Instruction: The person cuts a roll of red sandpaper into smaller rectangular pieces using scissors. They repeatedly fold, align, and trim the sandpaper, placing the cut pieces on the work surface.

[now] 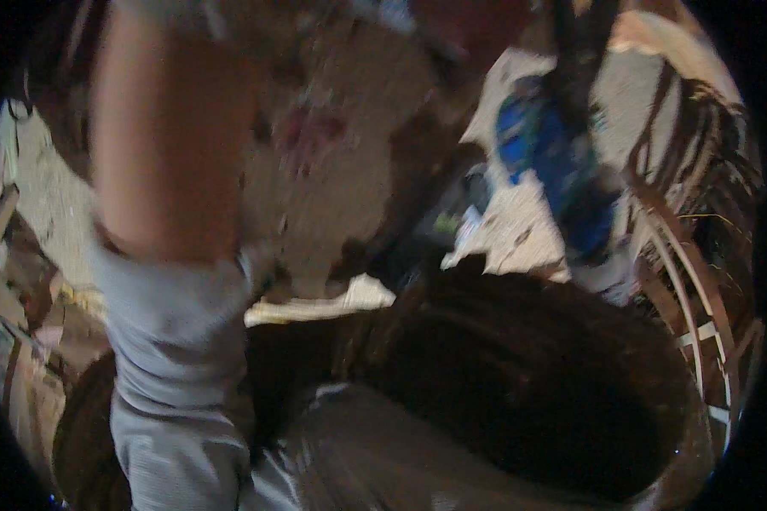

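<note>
My left forearm [175, 145], bare above a pushed-up grey sleeve [179, 341], reaches from the lower edge up to the top of the picture. A greyish blur lies at its upper end, and the hand itself is past the edge, so what it holds or touches is hidden. More grey cloth [366, 443] stretches across the lower middle; whether it is my right sleeve or other clothing I cannot tell. My right hand does not show. Behind the forearm is brown, dusty ground [341, 187] with a blurred reddish patch [311, 136] on it.
Right of centre is a blurred blue shoe-like thing [550, 162] below a dark upright shape. A large dark rounded form [520, 375] fills the lower right. Curved strips and brown stalks [699, 170] lie along the right rim. Scraps and broken pieces [34, 289] litter the left.
</note>
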`<state>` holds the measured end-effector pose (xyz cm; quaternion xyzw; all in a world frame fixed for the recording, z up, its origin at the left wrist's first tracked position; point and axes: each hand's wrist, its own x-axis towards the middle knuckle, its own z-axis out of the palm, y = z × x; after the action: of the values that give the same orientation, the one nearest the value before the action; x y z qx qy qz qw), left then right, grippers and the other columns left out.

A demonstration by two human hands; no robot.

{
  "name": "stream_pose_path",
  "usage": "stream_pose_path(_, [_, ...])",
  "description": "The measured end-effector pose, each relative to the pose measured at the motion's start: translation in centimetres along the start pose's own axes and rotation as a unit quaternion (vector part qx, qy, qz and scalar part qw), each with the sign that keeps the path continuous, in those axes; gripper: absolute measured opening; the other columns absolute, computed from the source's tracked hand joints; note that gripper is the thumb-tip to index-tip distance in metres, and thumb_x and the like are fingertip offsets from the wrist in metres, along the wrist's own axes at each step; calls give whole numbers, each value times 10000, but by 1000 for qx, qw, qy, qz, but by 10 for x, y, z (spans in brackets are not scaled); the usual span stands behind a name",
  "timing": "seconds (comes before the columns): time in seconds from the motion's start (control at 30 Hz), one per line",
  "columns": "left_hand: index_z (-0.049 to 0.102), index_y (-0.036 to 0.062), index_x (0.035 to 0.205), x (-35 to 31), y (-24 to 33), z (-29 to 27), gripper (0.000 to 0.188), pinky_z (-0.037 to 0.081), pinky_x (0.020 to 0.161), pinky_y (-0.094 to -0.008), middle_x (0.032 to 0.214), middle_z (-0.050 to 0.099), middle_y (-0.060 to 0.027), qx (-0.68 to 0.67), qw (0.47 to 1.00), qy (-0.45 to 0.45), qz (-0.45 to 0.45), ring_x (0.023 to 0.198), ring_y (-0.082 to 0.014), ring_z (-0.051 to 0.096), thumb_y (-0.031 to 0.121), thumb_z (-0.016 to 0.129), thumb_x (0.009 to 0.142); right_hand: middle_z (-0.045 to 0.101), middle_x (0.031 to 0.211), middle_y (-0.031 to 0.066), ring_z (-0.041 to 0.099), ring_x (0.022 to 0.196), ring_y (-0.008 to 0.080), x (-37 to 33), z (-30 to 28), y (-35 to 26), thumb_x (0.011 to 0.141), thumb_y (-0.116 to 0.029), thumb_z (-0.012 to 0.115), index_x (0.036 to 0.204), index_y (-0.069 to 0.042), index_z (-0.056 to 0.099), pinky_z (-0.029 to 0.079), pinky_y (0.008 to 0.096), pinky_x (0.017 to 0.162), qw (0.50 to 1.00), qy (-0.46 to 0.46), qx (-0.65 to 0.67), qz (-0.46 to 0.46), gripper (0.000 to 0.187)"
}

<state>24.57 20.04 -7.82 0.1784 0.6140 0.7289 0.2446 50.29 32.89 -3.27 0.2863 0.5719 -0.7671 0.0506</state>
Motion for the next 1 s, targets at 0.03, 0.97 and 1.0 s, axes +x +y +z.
stream_pose_path(0.03, [616,-9,1273,0,4,5,338,518,793,-284,1059,707,-62,10,1000,6,12,897,-143,663,91,611,950,571,1129,42,555,902,98,3,4,3,913,-165,729,1440,-23,422,479,261,762,1000,4,13,4,626])
stream_pose_path(0.97, [681,57,1266,-42,24,71,303,477,711,-259,896,669,-22,-63,995,-14,-71,803,-111,605,95,597,977,620,1075,65,576,961,114,45,33,-48,1005,-179,618,1266,-39,493,471,275,843,992,104,-66,-34,322])
stream_pose_path(1.0, [683,55,1261,-43,25,71,298,477,707,-261,892,668,-25,-59,996,-12,-70,795,-111,601,107,598,980,626,1058,64,576,964,114,45,34,-49,1002,-181,624,1248,-37,507,472,278,844,991,108,-73,-32,308])
